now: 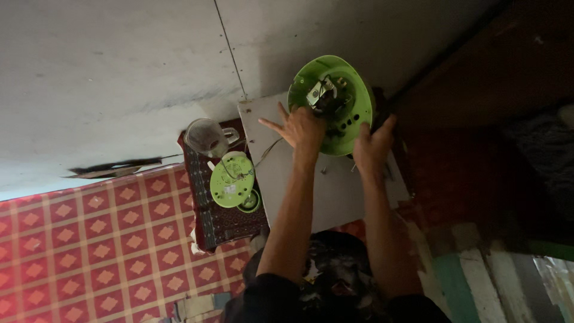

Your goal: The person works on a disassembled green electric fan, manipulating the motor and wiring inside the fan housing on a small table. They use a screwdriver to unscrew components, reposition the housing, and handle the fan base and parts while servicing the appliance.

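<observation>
Left hand (pixel 302 128) lies spread on the open underside of the green round appliance base (pixel 335 107), fingers splayed, palm pressing it rather than curled around anything. Right hand (pixel 372 146) cups the base's lower right rim, thumb up along the edge; how tightly it grips cannot be told from this angle. Base is tipped up on edge, inner side facing the camera, metal and dark wired parts (pixel 326 96) exposed near its middle, small holes in the plastic beside them.

Base stands on a pale flat board (pixel 335 197) that rests over the person's lap. Just left of the board, on a dark patterned cloth (pixel 230 224): a clear glass jug (pixel 206 137), a flat green round cover (pixel 232 180) with a thin wire running from it toward the board, a small green ring piece (pixel 250 202) touching that cover. Red checked mat (pixel 101 239) further left.

Step in hand, by judgement: steadying the opened base for work on its inner parts. Next move likely calls for one hand holding the rim firm while the other frees fingers to reach the wired parts; risk is the base rolling on its edge.
</observation>
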A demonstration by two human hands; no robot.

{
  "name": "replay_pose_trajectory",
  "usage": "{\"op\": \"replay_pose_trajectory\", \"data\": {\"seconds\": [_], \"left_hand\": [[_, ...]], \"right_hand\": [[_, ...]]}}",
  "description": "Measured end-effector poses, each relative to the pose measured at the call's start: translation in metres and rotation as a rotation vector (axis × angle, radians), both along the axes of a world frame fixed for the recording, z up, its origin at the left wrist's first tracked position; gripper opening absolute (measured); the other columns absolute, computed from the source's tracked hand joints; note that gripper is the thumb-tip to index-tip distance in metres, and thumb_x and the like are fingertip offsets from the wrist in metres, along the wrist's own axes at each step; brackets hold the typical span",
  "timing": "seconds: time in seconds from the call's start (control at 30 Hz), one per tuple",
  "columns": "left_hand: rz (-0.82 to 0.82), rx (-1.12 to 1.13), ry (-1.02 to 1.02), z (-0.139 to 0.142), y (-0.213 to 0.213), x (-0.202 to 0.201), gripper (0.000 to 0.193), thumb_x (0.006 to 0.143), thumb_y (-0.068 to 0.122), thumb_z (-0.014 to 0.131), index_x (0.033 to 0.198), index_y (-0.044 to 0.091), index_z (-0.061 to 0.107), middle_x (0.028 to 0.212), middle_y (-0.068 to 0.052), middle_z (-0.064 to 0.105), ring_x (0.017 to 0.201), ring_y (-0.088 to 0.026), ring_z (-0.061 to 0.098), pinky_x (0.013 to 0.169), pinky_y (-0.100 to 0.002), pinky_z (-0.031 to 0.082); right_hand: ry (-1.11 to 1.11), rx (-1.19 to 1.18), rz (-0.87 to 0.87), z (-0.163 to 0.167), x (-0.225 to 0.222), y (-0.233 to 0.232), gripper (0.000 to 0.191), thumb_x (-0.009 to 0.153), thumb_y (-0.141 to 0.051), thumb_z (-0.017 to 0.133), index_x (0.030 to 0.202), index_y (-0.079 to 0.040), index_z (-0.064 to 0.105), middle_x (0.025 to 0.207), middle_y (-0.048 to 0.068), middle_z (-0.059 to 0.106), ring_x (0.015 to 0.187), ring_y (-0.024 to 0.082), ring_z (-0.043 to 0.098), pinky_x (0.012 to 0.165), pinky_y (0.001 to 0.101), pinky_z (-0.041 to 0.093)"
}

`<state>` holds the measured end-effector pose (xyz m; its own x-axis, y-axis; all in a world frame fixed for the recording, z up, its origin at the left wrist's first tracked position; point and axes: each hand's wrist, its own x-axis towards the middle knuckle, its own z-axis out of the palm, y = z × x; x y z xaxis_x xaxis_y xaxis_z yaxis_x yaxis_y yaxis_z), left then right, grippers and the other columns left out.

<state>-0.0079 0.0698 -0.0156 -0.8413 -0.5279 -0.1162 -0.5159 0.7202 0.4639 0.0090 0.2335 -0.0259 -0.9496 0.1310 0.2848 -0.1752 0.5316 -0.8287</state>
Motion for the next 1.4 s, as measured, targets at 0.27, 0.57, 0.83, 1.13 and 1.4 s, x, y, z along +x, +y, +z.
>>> {"op": "replay_pose_trajectory", "data": {"seconds": [0.27,0.57,0.83,1.13,1.4], "left_hand": [[0.074,0.049,0.053,-0.007,0.002,-0.001,0.030,0.084,0.039,0.074,0.074,0.011,0.078,0.116,-0.009,0.075,0.152,-0.038,0.033,0.113,-0.082,-0.012],[-0.089,0.053,-0.098,0.012,-0.015,0.003,0.041,0.087,0.054,0.073,0.080,0.014,0.078,0.119,-0.012,0.075,0.157,-0.038,0.026,0.115,-0.079,-0.015],[-0.242,-0.145,0.019,0.041,-0.043,0.022,0.057,0.075,0.070,0.075,0.092,0.015,0.078,0.138,-0.012,0.062,0.143,-0.043,0.032,0.111,-0.075,-0.011],[-0.220,0.421,0.505,0.048,-0.097,0.083,0.027,0.092,0.034,0.071,0.098,0.009,0.078,0.130,-0.006,0.072,0.121,-0.028,0.070,0.108,-0.045,0.052],[-0.174,1.039,0.765,0.030,-0.100,0.107,0.022,0.104,0.025,0.063,0.103,0.003,0.065,0.140,-0.015,0.065,0.131,-0.031,0.061,0.112,-0.046,0.050]], "right_hand": [[-0.308,-0.152,-0.050,0.040,0.009,-0.013,0.061,0.098,-0.014,0.049,0.150,0.010,0.029,0.109,0.029,0.068,0.089,0.037,0.070,0.079,0.0473,0.056],[-0.165,-0.078,-0.032,0.034,0.005,-0.011,0.060,0.100,-0.011,0.053,0.151,0.010,0.029,0.118,0.029,0.068,0.099,0.035,0.072,0.088,0.0472,0.057],[-0.263,-0.105,-0.032,0.026,-0.003,-0.002,0.069,0.100,-0.016,0.052,0.154,0.010,0.019,0.126,0.031,0.059,0.099,0.037,0.071,0.086,0.0468,0.055],[-0.303,-0.352,-0.013,-0.001,0.000,0.012,0.083,0.101,-0.020,0.060,0.163,0.007,0.011,0.148,0.027,0.047,0.128,0.032,0.058,0.104,0.0423,0.050],[-0.691,-0.758,-0.113,0.036,0.036,-0.002,0.050,0.091,-0.027,0.063,0.132,-0.003,0.050,0.111,0.009,0.063,0.093,0.021,0.062,0.068,0.0370,0.052]]}}
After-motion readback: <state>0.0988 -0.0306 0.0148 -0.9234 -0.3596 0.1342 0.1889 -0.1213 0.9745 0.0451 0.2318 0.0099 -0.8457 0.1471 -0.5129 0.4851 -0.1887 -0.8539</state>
